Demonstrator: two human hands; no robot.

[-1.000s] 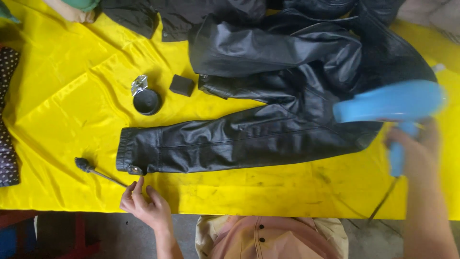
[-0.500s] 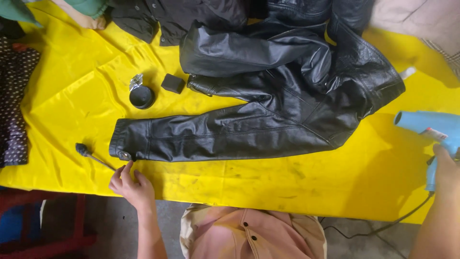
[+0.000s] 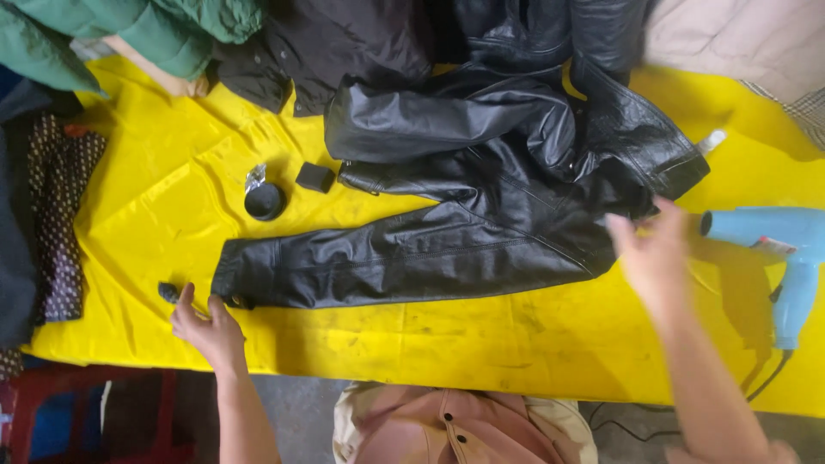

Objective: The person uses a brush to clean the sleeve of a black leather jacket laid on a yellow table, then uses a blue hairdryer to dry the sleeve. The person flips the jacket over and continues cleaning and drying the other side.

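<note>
Black leather jacket point(image 3: 481, 215) lies on the yellow sheet point(image 3: 516, 344), one sleeve stretched leftward with its cuff just beside the left hand point(image 3: 206, 326), whose fingers rest open on the sheet. The right hand point(image 3: 649, 249), blurred and open, holds nothing and hovers at the jacket's right edge, with the blue heat gun point(image 3: 786, 249) lying farther right. Its leather looks glossy and creased.

A black leather jacket point(image 3: 481, 206) sprawls across the yellow sheet point(image 3: 430, 335). The left hand point(image 3: 206, 331) rests at its cuff, seven o'clock; the right hand point(image 3: 649, 249), fingers spread, hovers at three o'clock beside a blue heat gun point(image 3: 786, 249).
</note>
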